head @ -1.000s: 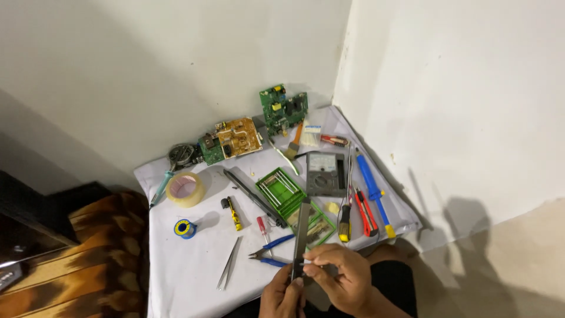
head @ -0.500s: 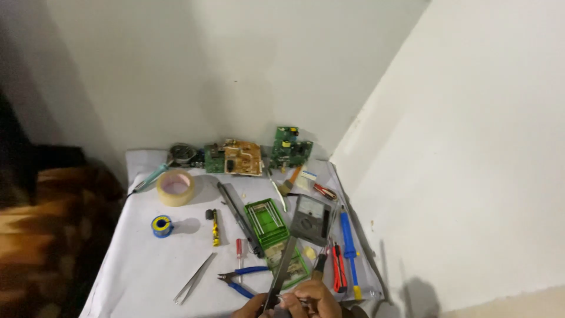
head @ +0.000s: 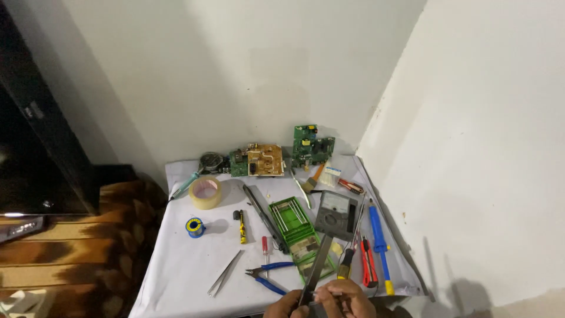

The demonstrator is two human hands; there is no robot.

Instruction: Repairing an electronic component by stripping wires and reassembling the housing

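Observation:
Both my hands are at the bottom edge of the head view, close together over the near edge of a small table covered in white cloth (head: 176,265). My left hand (head: 286,306) and my right hand (head: 347,297) both grip the near end of a long flat grey metal strip (head: 318,264), which points away from me over a green circuit board (head: 292,221). Just ahead of my left hand lie blue-handled pliers (head: 268,277). Only the knuckles and fingers of each hand show.
On the cloth lie tweezers (head: 224,273), a roll of tape (head: 205,192), a blue solder spool (head: 195,227), a grey multimeter (head: 336,215), screwdrivers, a blue tool (head: 379,241) and circuit boards (head: 265,159) at the back. White walls meet in a corner. A dark cabinet (head: 35,153) stands left.
The view has tilted up and shifted, so the table sits lower in the picture and more wall shows. My hands still hold the metal strip at the near edge.

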